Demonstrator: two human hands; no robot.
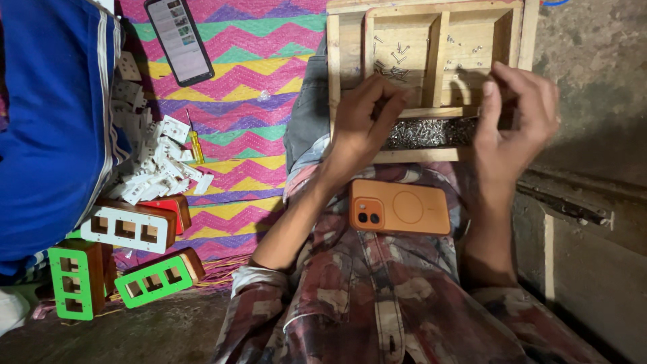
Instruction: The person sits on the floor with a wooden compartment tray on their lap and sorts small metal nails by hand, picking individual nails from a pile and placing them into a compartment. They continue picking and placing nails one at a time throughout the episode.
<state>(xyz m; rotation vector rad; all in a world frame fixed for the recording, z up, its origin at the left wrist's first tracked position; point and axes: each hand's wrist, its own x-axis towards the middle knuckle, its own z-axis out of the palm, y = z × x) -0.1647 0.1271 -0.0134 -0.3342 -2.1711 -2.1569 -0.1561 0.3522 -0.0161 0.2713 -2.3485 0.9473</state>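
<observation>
Nearby, orange phone (399, 207), white parts pile (156, 165)

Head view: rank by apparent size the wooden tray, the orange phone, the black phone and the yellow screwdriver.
1. Wooden tray
2. Orange phone and black phone: look alike, and the orange one lies nearer the camera, so unranked
3. Yellow screwdriver

Two phones (399, 207), two green frames (76, 278)

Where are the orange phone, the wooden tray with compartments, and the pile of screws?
orange phone (404, 207): head view, middle of its back.
wooden tray (435, 61): head view, on the upright divider between the two upper compartments.
pile of screws (428, 133): head view, middle of the heap in the near compartment.
</observation>
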